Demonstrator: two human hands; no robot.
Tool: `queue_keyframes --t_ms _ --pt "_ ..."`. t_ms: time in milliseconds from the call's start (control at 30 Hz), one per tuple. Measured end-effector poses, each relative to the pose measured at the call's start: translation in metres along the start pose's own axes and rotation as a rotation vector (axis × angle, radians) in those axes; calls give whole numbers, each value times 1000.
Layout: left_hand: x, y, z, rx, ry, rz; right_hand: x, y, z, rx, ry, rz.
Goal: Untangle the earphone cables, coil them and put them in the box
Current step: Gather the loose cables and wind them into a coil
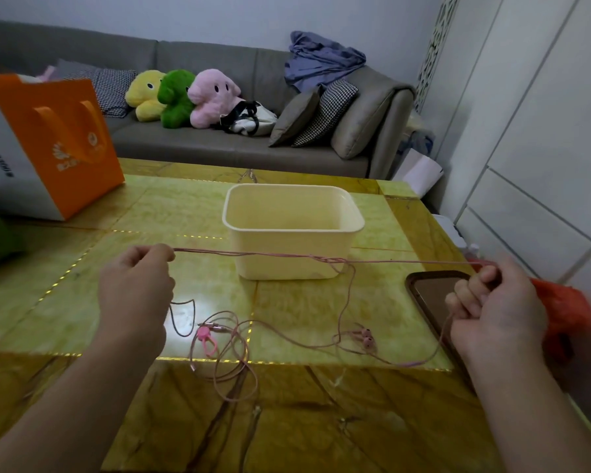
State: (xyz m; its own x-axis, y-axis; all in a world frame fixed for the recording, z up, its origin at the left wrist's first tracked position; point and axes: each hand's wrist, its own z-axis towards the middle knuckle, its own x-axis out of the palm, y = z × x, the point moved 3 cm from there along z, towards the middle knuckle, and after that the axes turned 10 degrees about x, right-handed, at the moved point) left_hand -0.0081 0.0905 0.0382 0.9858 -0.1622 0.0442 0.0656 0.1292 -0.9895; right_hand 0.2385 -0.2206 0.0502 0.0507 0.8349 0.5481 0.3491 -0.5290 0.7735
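Note:
A pink earphone cable point(270, 256) is stretched taut and level in the air in front of the cream plastic box point(292, 230). My left hand point(135, 288) pinches its left end and my right hand point(495, 308) grips its right end. A twist in the cable shows near the box's right corner, and from there a strand drops to the table. Pink earbuds point(367, 337) lie on the table below. More pink cable lies in loose loops point(232, 349) with a pink cable tie point(205, 337) beside them. The box holds nothing.
A dark phone point(430, 291) lies under my right hand. An orange plastic bag point(567, 322) sits at the table's right edge. An orange and white paper bag point(45, 145) stands at the back left. A grey sofa with plush toys point(181, 95) is behind the table.

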Motion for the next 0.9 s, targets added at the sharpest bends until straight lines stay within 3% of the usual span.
queue_keyframes --t_ms 133,267,333,400,533,633,733,800,900 --pt "0 -3 4 -30 47 -133 -8 -4 12 -69 -179 -297" --pt "14 -13 -13 47 377 -208 7 -17 -4 -220 -128 -1210" --pt "19 -18 -23 93 490 -210 22 -33 -24 -345 -29 -1490" --pt "23 -22 -31 126 552 -212 37 -48 -42 -407 188 -1475" --pt "25 -29 -37 143 596 -271 56 -87 -63 -341 584 -1447" --pt "21 -34 -37 128 627 -364 58 -108 -58 -469 601 -1548" --pt "19 -33 -33 129 604 -355 58 -108 -52 -590 467 -1454" --pt "18 -30 -30 140 545 -288 56 -104 -48 -520 419 -1329" --pt "19 -28 -29 93 528 -335 55 -107 -49 -398 519 -1344"
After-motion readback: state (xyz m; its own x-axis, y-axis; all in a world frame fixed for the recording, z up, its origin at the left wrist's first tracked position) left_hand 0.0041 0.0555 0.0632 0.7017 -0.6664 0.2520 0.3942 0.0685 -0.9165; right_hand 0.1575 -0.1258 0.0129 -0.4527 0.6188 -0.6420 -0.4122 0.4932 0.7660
